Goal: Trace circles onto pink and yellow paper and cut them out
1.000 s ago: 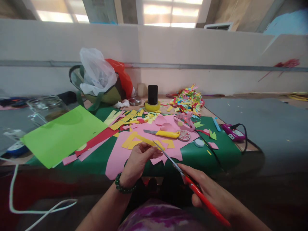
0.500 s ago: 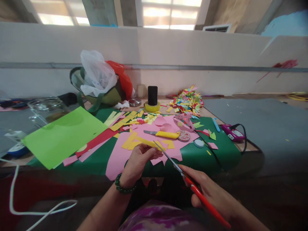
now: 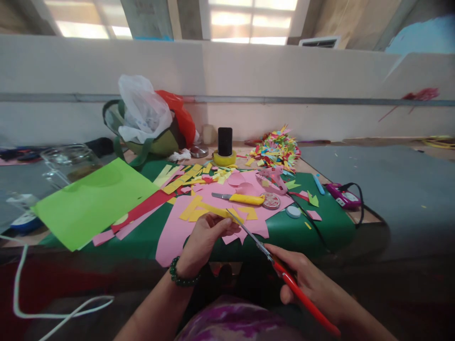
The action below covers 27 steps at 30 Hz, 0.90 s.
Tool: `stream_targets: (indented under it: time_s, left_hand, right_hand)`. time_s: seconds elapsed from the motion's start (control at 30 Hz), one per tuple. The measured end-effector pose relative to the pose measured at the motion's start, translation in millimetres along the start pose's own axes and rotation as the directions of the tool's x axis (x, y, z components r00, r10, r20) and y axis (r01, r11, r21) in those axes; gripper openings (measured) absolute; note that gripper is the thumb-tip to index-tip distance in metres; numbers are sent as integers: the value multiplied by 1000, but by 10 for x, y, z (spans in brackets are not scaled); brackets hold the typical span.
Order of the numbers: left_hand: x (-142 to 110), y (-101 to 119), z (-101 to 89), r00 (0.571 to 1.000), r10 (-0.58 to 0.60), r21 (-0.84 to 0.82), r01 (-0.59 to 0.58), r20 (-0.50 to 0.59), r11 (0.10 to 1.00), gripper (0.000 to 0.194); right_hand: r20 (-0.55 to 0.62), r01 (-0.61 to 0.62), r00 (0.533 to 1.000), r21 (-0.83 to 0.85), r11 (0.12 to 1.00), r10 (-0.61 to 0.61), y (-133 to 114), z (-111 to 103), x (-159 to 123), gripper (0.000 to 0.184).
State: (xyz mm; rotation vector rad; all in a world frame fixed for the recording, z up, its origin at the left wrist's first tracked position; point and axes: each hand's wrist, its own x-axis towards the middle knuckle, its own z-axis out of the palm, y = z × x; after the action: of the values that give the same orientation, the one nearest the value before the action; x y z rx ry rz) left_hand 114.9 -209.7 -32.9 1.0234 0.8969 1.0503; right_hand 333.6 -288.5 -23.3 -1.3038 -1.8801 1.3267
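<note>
My left hand [image 3: 209, 234] pinches a strip of yellow paper [image 3: 215, 209] between thumb and fingers, above a pink paper sheet [image 3: 170, 237]. My right hand [image 3: 302, 270] is wrapped round the red handles of a pair of scissors [image 3: 261, 246]. Their blades point up and to the left and lie against the right part of the yellow strip; whether they cut through it I cannot tell. Just beyond my hands, a yellow utility knife [image 3: 245, 199] rests on the pink sheet, its blade out. Loose yellow paper pieces [image 3: 251, 211] lie close by.
A light-green sheet [image 3: 99, 203] and a red strip [image 3: 145, 210] lie on the left. A pink glue gun [image 3: 273, 179] and a heap of coloured paper bits [image 3: 279, 149] are at the back right. Behind stand a phone [image 3: 225, 141], a tape roll [image 3: 224, 158] and a bag [image 3: 159, 141].
Both hands, the yellow strip and the scissors stay almost still. The view shifts very slightly; the scissor handles have moved a touch to the left.
</note>
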Motion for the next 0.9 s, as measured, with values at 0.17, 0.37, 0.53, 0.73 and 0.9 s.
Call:
stream_targets:
  time_s: [0.17, 0.37, 0.53, 0.73, 0.9]
  left_hand:
    - [-8, -1, -9, 1000, -13, 3, 13, -3, 1000, 40]
    - [-21, 39, -21, 1000, -8, 61, 8, -13, 998, 37]
    - [-51, 89, -34, 1000, 4, 82, -1, -31, 997, 25]
    - [-101, 176, -86, 994, 56, 102, -46, -91, 994, 20]
    - [-61, 133, -126, 998, -2, 151, 12, -66, 989, 30]
  right_hand:
    - [-13, 3, 1000, -11, 1000, -4, 26, 29, 33, 55]
    - [-121, 157, 977, -169, 973, -178, 207, 9, 69, 56]
    - [-514, -147, 851, -431, 890, -109, 399, -395, 147, 61]
    - [-773, -669, 631, -496, 554, 70, 560, -997, 354, 44]
    - [-763, -706, 639, -533, 465, 96, 598, -1143, 510, 37]
